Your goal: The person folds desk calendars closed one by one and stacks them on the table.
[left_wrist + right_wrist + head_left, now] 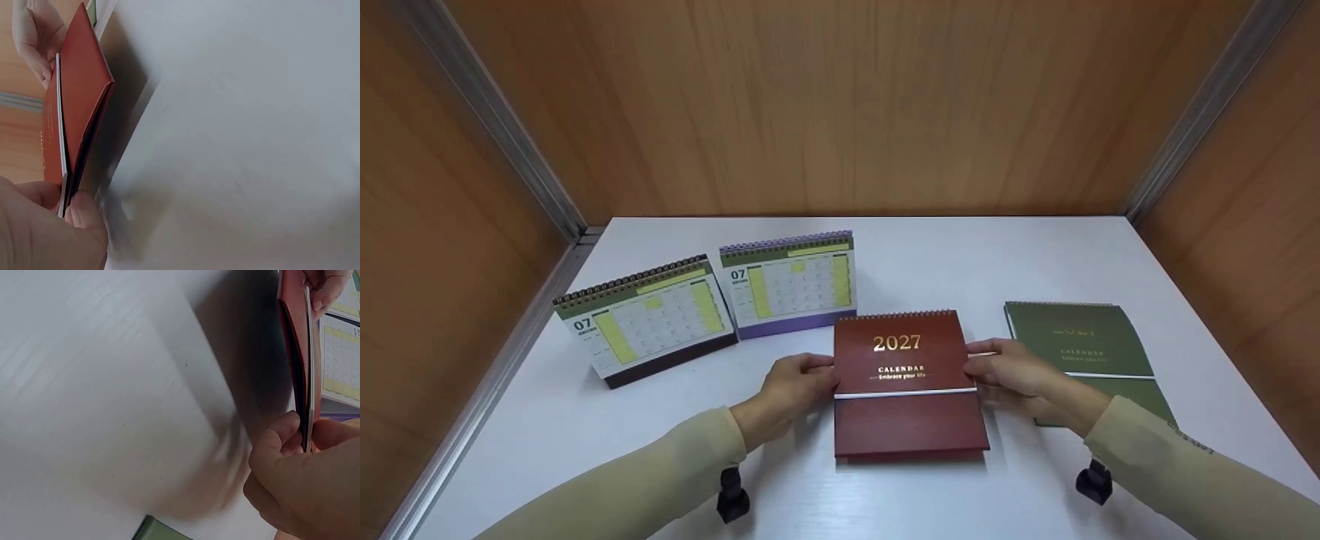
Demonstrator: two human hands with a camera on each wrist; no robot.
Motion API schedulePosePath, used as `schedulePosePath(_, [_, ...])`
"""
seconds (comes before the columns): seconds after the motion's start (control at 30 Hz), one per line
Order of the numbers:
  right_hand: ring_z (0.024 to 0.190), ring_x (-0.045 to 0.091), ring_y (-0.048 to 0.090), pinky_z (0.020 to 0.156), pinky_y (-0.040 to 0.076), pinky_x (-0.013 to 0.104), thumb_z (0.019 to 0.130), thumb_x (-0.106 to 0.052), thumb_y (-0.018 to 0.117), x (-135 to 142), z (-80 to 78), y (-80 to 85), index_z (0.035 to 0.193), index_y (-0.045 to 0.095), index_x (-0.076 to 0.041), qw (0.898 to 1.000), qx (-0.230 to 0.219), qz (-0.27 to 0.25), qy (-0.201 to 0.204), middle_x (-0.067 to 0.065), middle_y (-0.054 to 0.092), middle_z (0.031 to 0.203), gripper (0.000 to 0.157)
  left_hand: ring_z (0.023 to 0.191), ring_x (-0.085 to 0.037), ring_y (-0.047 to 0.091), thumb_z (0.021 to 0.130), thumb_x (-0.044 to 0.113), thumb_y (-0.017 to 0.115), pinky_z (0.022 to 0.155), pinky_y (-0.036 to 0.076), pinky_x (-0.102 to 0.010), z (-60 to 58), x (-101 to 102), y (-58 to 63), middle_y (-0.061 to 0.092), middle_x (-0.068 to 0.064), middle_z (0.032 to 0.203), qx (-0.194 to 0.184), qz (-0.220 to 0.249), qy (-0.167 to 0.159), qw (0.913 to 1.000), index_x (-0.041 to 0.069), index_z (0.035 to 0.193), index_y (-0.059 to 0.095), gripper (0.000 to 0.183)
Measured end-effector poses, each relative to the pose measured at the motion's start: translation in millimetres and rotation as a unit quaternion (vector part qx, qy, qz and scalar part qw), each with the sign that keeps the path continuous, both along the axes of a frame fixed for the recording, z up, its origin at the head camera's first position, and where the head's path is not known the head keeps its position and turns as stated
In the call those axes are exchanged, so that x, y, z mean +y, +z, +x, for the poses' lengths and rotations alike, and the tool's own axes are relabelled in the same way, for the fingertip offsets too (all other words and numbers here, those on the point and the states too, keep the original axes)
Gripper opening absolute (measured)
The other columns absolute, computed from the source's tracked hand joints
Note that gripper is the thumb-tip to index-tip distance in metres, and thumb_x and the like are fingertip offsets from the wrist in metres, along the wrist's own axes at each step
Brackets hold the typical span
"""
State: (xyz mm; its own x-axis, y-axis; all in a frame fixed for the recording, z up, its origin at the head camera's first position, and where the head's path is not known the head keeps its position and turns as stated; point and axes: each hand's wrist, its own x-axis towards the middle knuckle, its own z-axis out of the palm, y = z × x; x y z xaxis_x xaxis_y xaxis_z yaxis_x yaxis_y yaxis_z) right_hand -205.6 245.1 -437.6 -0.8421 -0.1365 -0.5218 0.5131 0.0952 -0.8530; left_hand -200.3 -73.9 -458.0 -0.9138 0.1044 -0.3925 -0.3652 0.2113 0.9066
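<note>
The red calendar is at the middle of the white table, its gold 2027 cover facing up and its coil edge at the far side. In the wrist views its near edge looks raised, with a shadow spread beneath. The left hand pinches its left edge and the right hand pinches the opposite edge, thumb and fingers on either side of the boards.

For good control, both pinches are best matched in height and pressure, so the calendar does not twist. A dark gap shows between its boards; a light squeeze should stop them spreading, with fingertips held out of that gap.

The purple-edged calendar stands just behind and to the left, so the coil corner needs care there. The black-edged calendar stands farther left. At the right, the green calendar lies under the right forearm; a raised sleeve would avoid dragging it.
</note>
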Motion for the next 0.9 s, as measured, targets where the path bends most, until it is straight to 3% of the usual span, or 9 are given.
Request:
schedulePosePath(0.33, [0.1,0.019,0.061,0.083,0.053,0.031,0.094,-0.003,0.058,30,4.8,7.7,0.144,0.034,0.002,1.0,0.013,-0.009,-0.007,0.014,0.06,0.121,0.056,0.097,-0.017,0.066,0.089,0.01,0.069,0.094,0.052,-0.039,-1.2,23,12.3,0.066,-0.01,0.111,0.013,0.055,-0.014,0.9983,0.003,0.125,0.06,0.037])
schedulePosePath(0.6, [0.107,0.021,0.058,0.088,0.052,0.033,0.097,-0.009,0.057,53,6.7,15.9,0.148,0.027,0.002,0.999,0.037,0.007,0.009,0.016,0.052,0.13,0.06,0.098,-0.018,0.067,0.087,0.004,0.07,0.094,0.053,-0.037,-4.7,47,12.9,0.065,-0.011,0.114,0.03,0.09,-0.019,0.9953,0.002,0.126,0.06,0.04])
schedulePosePath(0.9, [0.109,0.021,0.056,0.088,0.051,0.031,0.097,-0.014,0.059,83,5.6,21.4,0.149,0.029,-0.001,0.998,0.045,0.033,0.009,0.012,0.054,0.131,0.061,0.098,-0.018,0.067,0.084,0.001,0.071,0.093,0.053,-0.036,-12.6,77,11.4,0.066,-0.01,0.113,0.046,0.124,-0.022,0.991,0.001,0.124,0.061,0.041])
